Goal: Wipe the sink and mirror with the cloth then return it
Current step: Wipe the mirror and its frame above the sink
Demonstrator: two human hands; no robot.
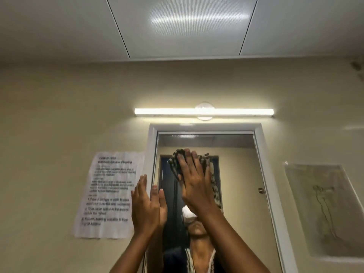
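Head view, angled upward at wall and ceiling. Right hand (194, 182) raised, palm flat, fingers spread, pressing patterned dark-and-light cloth (178, 162) against upper part of mirror (238, 174); cloth bunched under fingers, loose end trailing down along right side of wrist. Grip: not a pinch, cloth pinned between open palm and glass. Left hand (147, 205) raised beside it, open, fingers together and extended, holding nothing; fingertips over left edge of white mirror frame (152, 146), contact with frame not determinable. Hands near each other, not touching. Mirror tall, narrow, set in white frame; reflection shows dark door, wall, and person wearing white head-mounted device, lower part hidden behind forearms. Lit tube light (203, 111) mounted horizontally on wall just above top edge of frame, round white mount at its centre. Printed paper sheet (110, 194) stuck to wall just left of frame, wrinkled, text mostly too blurred to read. Clear plastic sleeve with faint line drawing (325, 209) on wall well right of frame. Ceiling panel (183, 22) white, dark seams, glare patch. Sink not in view.
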